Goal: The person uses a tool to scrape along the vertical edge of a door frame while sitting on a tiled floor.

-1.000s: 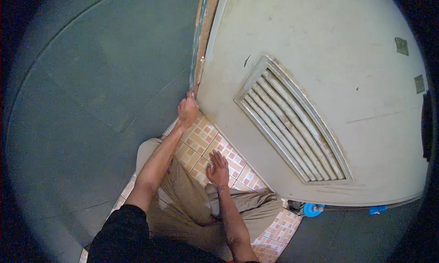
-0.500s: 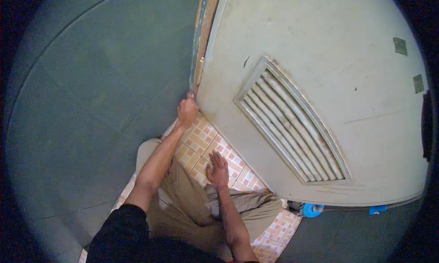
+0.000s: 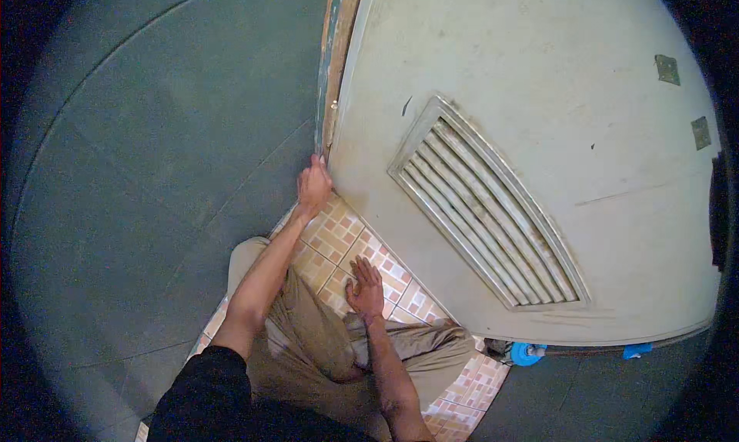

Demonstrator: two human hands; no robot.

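My left hand point(image 3: 314, 186) is closed at the low end of a worn door frame point(image 3: 336, 80), where the frame meets the dark wall. What its fingers grip there, if anything, is hidden. Just right of the frame stands a dirty off-white door point(image 3: 493, 134) with a louvred vent point(image 3: 493, 211) in its lower part. My right hand point(image 3: 366, 288) hovers or rests over the tiled floor point(image 3: 331, 234) in front of the door's bottom edge. Its fingers are stretched out and hold nothing.
Dark grey tiled wall point(image 3: 177, 134) rises close on my left. My bent legs in brown trousers point(image 3: 308, 342) lie beneath my arms. Beside the door's lower right edge is a blue disc-shaped object point(image 3: 526, 353). Two greenish patches point(image 3: 667, 70) mark the door's far right.
The door and frame sit slightly farther left in the picture. My left hand stays at the frame with a small shift of its fingers; my right hand is nearly still.
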